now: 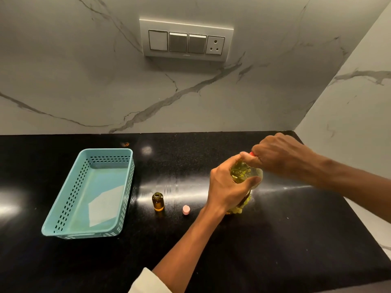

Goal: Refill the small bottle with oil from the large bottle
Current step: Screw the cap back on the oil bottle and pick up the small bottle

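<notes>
The large clear bottle of yellow oil (243,172) stands upright on the black counter at the right. My left hand (226,187) grips its body from the left side. My right hand (279,155) is curled over the top and holds its red cap (251,153), of which only a sliver shows. The small amber bottle (158,201) stands uncapped to the left of the large one, holding some oil. Its pink cap (186,209) lies on the counter between the two bottles.
A teal perforated basket (63,210) with a white paper inside sits on the left of the black counter (275,240). A marble wall with a switch panel (186,40) rises behind, and another wall closes the right side.
</notes>
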Demonstrator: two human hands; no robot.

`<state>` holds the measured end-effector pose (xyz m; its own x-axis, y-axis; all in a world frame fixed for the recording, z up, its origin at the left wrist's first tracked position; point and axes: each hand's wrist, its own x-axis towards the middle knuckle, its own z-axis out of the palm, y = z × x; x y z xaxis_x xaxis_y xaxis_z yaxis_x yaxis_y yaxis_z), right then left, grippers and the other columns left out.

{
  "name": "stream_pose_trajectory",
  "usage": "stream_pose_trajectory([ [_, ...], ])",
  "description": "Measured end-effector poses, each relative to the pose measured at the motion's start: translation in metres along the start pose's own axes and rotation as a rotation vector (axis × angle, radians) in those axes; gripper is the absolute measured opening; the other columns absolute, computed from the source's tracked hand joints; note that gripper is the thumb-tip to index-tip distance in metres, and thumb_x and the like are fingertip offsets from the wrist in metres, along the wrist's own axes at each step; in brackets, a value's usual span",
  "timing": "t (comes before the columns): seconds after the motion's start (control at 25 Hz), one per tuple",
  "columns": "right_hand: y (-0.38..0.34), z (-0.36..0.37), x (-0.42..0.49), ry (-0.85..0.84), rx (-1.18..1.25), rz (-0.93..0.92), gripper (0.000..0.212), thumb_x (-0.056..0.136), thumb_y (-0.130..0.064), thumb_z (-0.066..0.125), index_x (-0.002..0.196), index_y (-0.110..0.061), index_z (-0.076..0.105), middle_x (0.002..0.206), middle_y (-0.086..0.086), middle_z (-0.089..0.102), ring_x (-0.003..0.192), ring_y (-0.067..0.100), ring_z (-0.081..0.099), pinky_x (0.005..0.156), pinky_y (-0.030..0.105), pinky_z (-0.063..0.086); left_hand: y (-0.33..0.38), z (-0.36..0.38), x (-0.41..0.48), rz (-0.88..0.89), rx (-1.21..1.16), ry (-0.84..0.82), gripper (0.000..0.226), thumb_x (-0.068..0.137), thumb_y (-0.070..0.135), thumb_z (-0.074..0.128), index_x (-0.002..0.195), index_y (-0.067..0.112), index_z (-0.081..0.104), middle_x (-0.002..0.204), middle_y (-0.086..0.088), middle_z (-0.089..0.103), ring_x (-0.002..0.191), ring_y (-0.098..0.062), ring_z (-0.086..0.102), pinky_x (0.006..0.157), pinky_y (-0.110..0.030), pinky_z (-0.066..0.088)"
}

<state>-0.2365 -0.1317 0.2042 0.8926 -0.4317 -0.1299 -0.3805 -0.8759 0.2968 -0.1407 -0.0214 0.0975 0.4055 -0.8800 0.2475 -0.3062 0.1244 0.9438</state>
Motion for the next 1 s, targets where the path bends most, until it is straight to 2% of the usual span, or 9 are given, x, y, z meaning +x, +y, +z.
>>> stream_pose_trajectory([
  [0.08,-0.018,0.001,-0.002,0.024,0.021,0.221,0.065,0.095,-0.06,0.018,0.057,-0.016,0.047,0.051,-0.002,0.041,0.043,0.007,0.037,0.044,0.019,0.026,0.0,-0.001,0.0,-0.013,0.013,0.008,0.058,0.075,0.04,0.085,0.126,0.025,0.063,0.112,0.008,0.073,0.1,0.002,0.067,0.088,-0.017,0.056],
  [0.16,-0.021,-0.006,0.001,0.034,-0.009,0.27,0.066,0.097,-0.059,0.024,0.054,-0.014,0.048,0.05,-0.001,0.043,0.044,0.008,0.04,0.043,0.02,0.027,0.001,-0.003,0.0,-0.02,0.006,-0.004,0.057,0.075,0.038,0.085,0.126,0.026,0.063,0.112,0.01,0.073,0.099,0.005,0.066,0.088,-0.014,0.054],
  [0.28,0.012,-0.015,0.002,0.095,-0.016,-0.113,0.064,0.092,-0.067,0.021,0.082,-0.019,0.061,0.068,-0.004,0.056,0.054,0.007,0.05,0.047,0.017,0.039,0.002,-0.008,0.002,-0.013,-0.011,-0.052,0.048,0.077,0.034,0.085,0.12,0.031,0.065,0.109,0.014,0.072,0.101,0.003,0.066,0.09,-0.018,0.055],
  [0.36,0.026,-0.018,0.002,0.128,0.014,-0.343,0.058,0.094,-0.066,0.02,0.096,-0.023,0.058,0.079,-0.006,0.056,0.059,0.008,0.052,0.048,0.015,0.042,0.003,-0.008,0.002,-0.012,0.012,-0.05,0.051,0.078,0.037,0.083,0.124,0.031,0.062,0.11,0.014,0.07,0.101,0.002,0.065,0.089,-0.016,0.055],
  [0.52,0.028,-0.006,0.0,-0.011,0.148,-0.236,0.059,0.098,-0.06,0.017,0.088,-0.02,0.059,0.07,-0.007,0.05,0.05,0.009,0.047,0.042,0.017,0.043,0.002,-0.002,0.0,0.007,0.033,-0.019,0.053,0.078,0.038,0.083,0.125,0.029,0.062,0.115,0.009,0.071,0.104,-0.001,0.066,0.09,-0.017,0.055],
  [0.68,0.004,0.008,-0.002,0.174,-0.071,-0.164,0.071,0.096,-0.05,0.002,0.091,-0.011,0.061,0.059,-0.003,0.044,0.045,0.008,0.038,0.041,0.019,0.025,0.003,-0.001,-0.001,0.004,-0.004,0.008,0.052,0.077,0.037,0.084,0.124,0.028,0.064,0.113,0.01,0.073,0.104,0.001,0.067,0.09,-0.017,0.055],
  [0.8,-0.017,0.003,0.002,0.137,-0.012,0.181,0.068,0.099,-0.055,0.017,0.055,-0.014,0.051,0.048,-0.002,0.042,0.042,0.008,0.039,0.044,0.019,0.029,0.004,-0.005,0.001,-0.014,-0.018,-0.006,0.058,0.076,0.04,0.085,0.127,0.025,0.063,0.112,0.009,0.074,0.103,0.001,0.068,0.088,-0.016,0.055],
  [0.84,-0.014,-0.002,0.005,0.13,0.019,0.171,0.068,0.097,-0.059,0.022,0.054,-0.015,0.051,0.049,-0.001,0.045,0.043,0.009,0.041,0.046,0.02,0.034,0.003,-0.006,0.002,-0.021,-0.032,-0.014,0.056,0.076,0.038,0.085,0.126,0.027,0.063,0.111,0.009,0.074,0.103,0.002,0.068,0.089,-0.016,0.055],
  [1.0,0.027,-0.014,0.002,0.171,0.033,-0.315,0.066,0.088,-0.069,0.015,0.098,-0.021,0.059,0.081,-0.004,0.058,0.061,0.009,0.055,0.054,0.021,0.049,0.002,-0.007,0.001,-0.07,-0.036,-0.027,0.056,0.073,0.04,0.086,0.123,0.033,0.062,0.112,0.012,0.071,0.104,0.001,0.066,0.092,-0.021,0.056],
])
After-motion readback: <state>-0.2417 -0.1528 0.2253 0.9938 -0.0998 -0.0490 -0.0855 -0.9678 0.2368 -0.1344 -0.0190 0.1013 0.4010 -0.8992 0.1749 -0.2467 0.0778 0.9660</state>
